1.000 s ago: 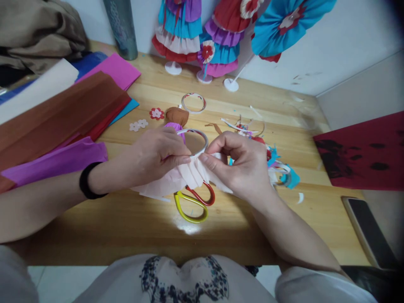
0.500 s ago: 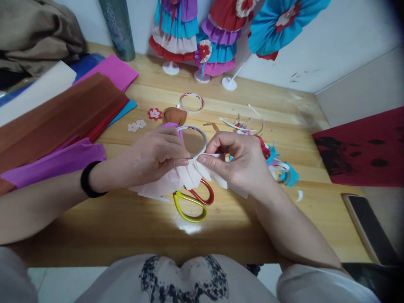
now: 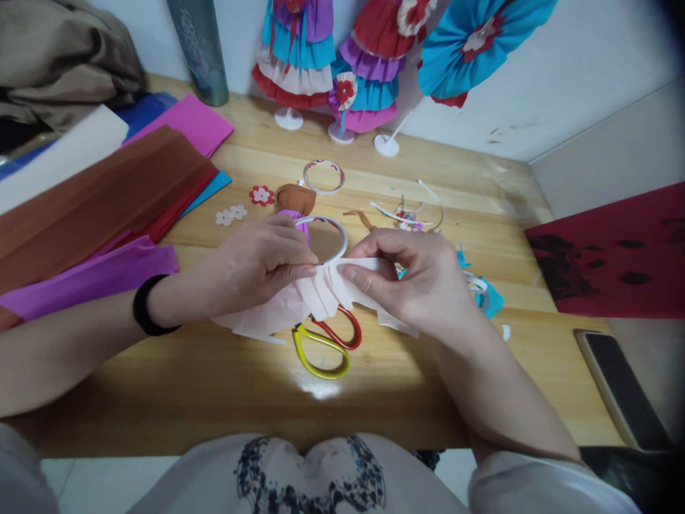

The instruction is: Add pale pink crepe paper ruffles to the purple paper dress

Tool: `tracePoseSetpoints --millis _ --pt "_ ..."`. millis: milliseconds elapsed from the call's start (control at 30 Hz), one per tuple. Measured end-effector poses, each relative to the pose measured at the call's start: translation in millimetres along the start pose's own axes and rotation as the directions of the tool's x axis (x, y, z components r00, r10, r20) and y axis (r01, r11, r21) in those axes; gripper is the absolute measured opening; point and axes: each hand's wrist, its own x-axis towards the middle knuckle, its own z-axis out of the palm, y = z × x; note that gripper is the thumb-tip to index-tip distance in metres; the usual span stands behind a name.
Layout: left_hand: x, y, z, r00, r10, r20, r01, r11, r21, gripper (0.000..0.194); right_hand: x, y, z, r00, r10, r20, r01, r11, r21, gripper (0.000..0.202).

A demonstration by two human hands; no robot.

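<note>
A strip of pale pinkish-white crepe paper point(image 3: 324, 293) is stretched between my hands, gathered into small pleats along its upper edge. My left hand point(image 3: 267, 260) pinches the gathered edge between thumb and forefinger. My right hand point(image 3: 414, 275) pinches the strip a little to the right of the pleats. Just behind the paper is a white ring-shaped tape roll point(image 3: 342, 239); whether it touches the paper I cannot tell. Below the strip lie scissors with one yellow and one red handle point(image 3: 326, 373), their blades hidden under the paper.
Folded coloured paper point(image 3: 96, 200) is stacked at left. Behind my hands lie a second ring point(image 3: 341, 187), a brown paper ball point(image 3: 296, 199), flower cut-outs point(image 3: 262, 195) and scraps point(image 3: 409, 218). Ruffled paper dresses on stands point(image 3: 302, 53) line the wall. A phone point(image 3: 623, 385) lies at right.
My right hand has shifted slightly right and down along the strip, and its thumb sits a little farther from the left fingers. The left hand keeps its pinch.
</note>
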Motion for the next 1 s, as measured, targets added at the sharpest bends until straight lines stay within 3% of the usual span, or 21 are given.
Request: tracePoseSetpoints --millis 367,1000 --pt "0.0 -2.0 1.2 1.0 -0.007 0.018 0.007 1.0 0.0 0.037 -4.5 -3.8 3.8 0.994 -0.108 0.019 0.108 0.994 0.001 0.012" --pt "-0.3 -1.1 1.6 1.0 0.001 -0.01 -0.001 0.999 -0.034 0.032 -2.2 2.4 3.9 1.0 0.006 -0.025 -0.005 0.999 0.045 0.007"
